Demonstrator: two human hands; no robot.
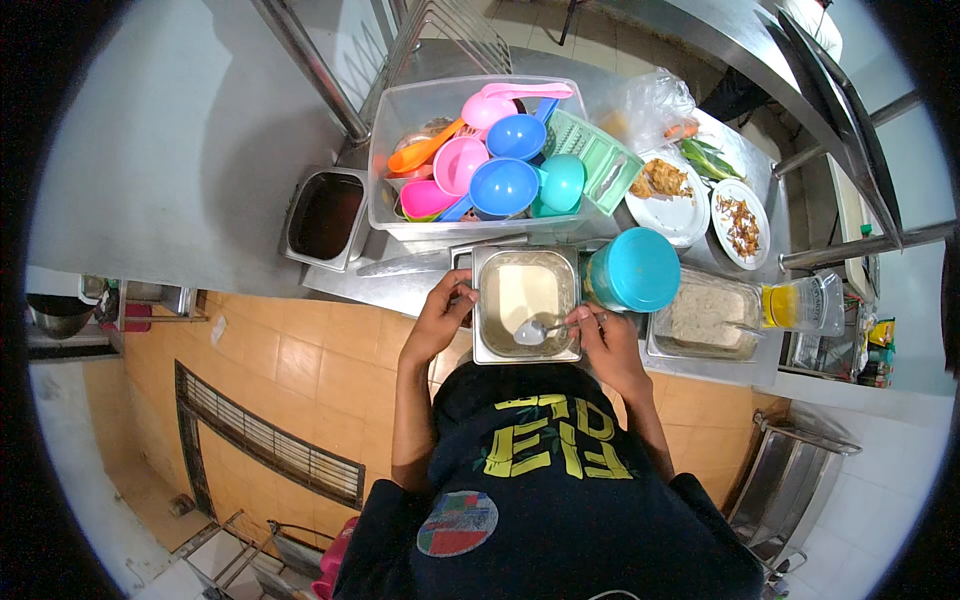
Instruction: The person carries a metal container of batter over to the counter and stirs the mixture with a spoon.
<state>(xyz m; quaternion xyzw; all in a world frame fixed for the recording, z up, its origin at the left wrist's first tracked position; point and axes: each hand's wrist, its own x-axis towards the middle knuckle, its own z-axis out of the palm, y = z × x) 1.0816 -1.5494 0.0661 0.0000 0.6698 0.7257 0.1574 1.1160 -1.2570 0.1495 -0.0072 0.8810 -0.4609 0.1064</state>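
A rectangular steel food pan (486, 349) sits before me at the counter's front edge, holding a pale cream-coloured batter or sauce (529, 292). My left hand (444, 309) grips the pan's left rim with curled fingers. Between the thumb and fingers of my right hand (609, 341) is the handle of a metal spoon (530, 332). Its bowl is over the near part of the cream mixture; whether it dips in is hard to tell. A jar with a turquoise lid (641, 270) stands just beyond my right hand. Left of the pan lies a large knife blade (401, 264).
A clear plastic bin (480, 231) of colourful ladles and scoops stands behind the pan. A deep pan of dark liquid (326, 214) is at left. Rightward are plates of fried food (667, 217) and brown bits (739, 225), a pale-filled tray (705, 311) and a plastic cup (810, 304).
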